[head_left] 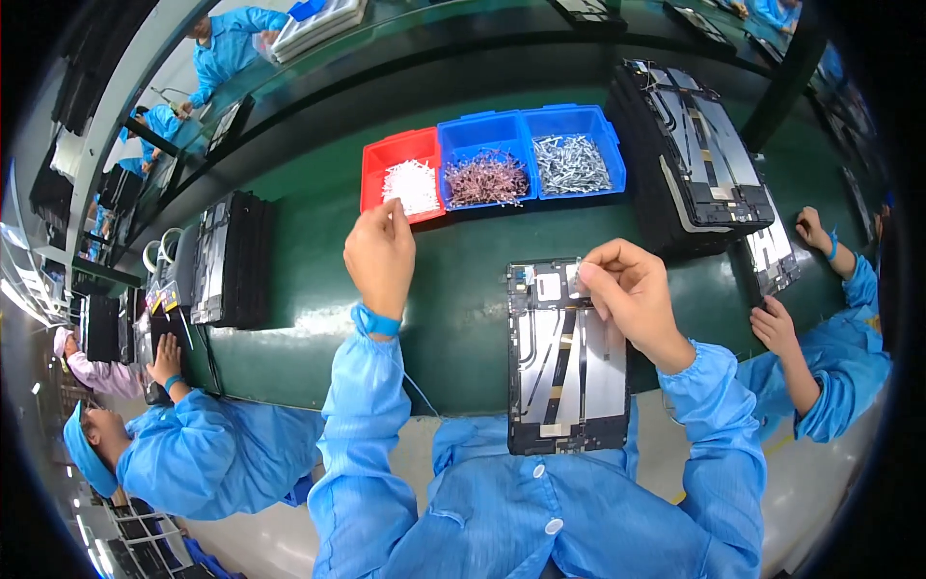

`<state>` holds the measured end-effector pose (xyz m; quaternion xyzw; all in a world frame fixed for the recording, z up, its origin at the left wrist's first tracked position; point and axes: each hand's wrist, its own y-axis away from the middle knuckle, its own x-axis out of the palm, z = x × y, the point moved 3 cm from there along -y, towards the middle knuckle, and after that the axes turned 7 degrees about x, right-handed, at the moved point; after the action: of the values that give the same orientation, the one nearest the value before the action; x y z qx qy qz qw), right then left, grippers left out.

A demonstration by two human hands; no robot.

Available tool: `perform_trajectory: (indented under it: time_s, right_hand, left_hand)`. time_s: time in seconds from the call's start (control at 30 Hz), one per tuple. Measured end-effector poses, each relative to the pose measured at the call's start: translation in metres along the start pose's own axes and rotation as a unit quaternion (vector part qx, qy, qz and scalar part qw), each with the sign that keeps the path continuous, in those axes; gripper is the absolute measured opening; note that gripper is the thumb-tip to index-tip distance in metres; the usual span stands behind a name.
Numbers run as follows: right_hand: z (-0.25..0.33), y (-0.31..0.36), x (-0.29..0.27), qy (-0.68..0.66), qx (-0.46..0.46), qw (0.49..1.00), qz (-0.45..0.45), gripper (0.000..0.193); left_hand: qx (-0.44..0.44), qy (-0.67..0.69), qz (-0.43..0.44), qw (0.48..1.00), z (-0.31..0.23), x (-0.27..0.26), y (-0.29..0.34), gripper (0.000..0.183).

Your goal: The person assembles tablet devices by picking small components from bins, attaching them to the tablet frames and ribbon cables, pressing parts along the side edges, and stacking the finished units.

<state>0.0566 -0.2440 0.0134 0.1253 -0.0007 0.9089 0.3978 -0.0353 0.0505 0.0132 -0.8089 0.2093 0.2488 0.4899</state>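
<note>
My left hand [379, 259] is raised just in front of the red bin [374, 183], its thumb and finger pinched together. Whatever is between those fingertips is too small to tell. A pile of small white parts [411, 187] fills the red bin. An opened tablet [600, 362], showing a silver plate, black flat cables and a dark frame, lies across the table's front edge. Over its upper right corner my right hand [629, 297] is closed in a pinch, fingertips at the top edge. I cannot make out what those fingers hold.
Beside the red bin stand two blue bins, one with brownish-pink small parts [485, 180], one with silvery ones [571, 166]. Stacks of tablets in black trays rise at right [709, 145] and left [231, 261]. Co-workers in blue sit on both sides. A shelf [434, 72] runs behind.
</note>
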Motion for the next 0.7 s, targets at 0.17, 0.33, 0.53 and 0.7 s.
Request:
perform_trajectory:
  time_s: [0.17, 0.33, 0.53, 0.7]
  right_hand:
    - [-0.015, 0.019, -0.016, -0.014, 0.042, 0.999, -0.030, 0.008]
    - [-0.039, 0.043, -0.016, 0.022, -0.025, 0.997, -0.063, 0.007]
    - [-0.046, 0.044, -0.009, 0.039, -0.125, 0.987, -0.095, 0.007]
    - [-0.027, 0.043, -0.014, 0.053, -0.104, 0.985, -0.130, 0.005]
  left_hand:
    - [-0.132, 0.154, 0.335, 0.920, -0.057, -0.025, 0.058, 0.034]
    - [-0.201, 0.349, 0.492, 0.772, -0.091, -0.046, 0.106, 0.071]
    - [-0.442, 0.582, 0.397, 0.555, -0.114, -0.027, 0.113, 0.055]
    - [-0.449, 0.592, 0.352, 0.570, -0.130, -0.017, 0.129, 0.026]
